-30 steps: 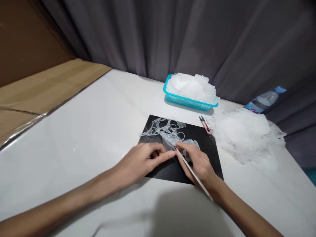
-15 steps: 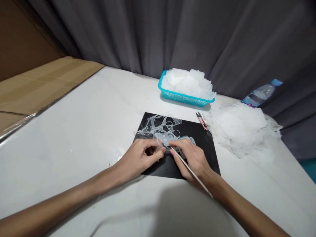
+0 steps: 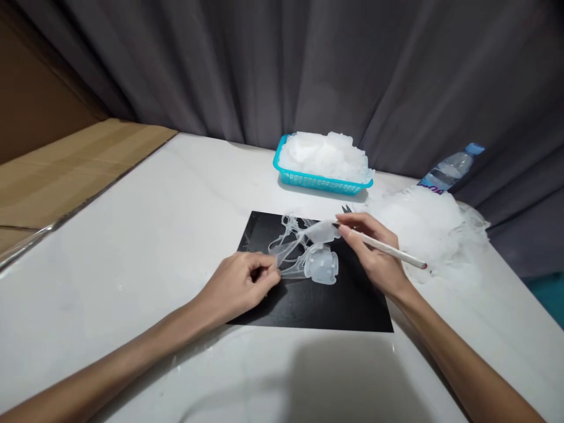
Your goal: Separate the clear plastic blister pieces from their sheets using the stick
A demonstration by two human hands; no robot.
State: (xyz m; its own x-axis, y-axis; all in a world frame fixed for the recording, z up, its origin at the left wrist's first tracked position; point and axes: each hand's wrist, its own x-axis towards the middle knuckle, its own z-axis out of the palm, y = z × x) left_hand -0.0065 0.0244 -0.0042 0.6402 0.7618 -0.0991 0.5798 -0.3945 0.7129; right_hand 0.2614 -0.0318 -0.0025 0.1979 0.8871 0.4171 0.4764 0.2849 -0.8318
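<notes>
Over the black mat (image 3: 352, 311), my left hand (image 3: 247, 282) is closed in a pinch on one end of a translucent, rubbery-looking sheet with looped cut-out strips (image 3: 288, 255). My right hand (image 3: 376, 247) grips a slim white pen-like tool (image 3: 392, 249) with a dark end near the fingertips. Its fingertips also meet a clear flap (image 3: 324, 231) of the sheet, which is stretched between both hands; I cannot tell how firmly they hold it. A rounded translucent piece with small bumps (image 3: 321, 265) hangs or lies between the hands, joined to the strips.
Behind the mat stands a turquoise basket (image 3: 326, 185) heaped with translucent white pieces. To the right is a pile of clear scraps (image 3: 423, 223), with a water bottle (image 3: 453, 167) behind it. Dark snip blades (image 3: 346, 209) show past my right hand. Cardboard (image 3: 79, 164) lies at the left.
My right hand has moved right and up, away from my left, drawing a flap of the translucent sheet with it. The tool now points more sideways. My left hand stays pinched, slightly left.
</notes>
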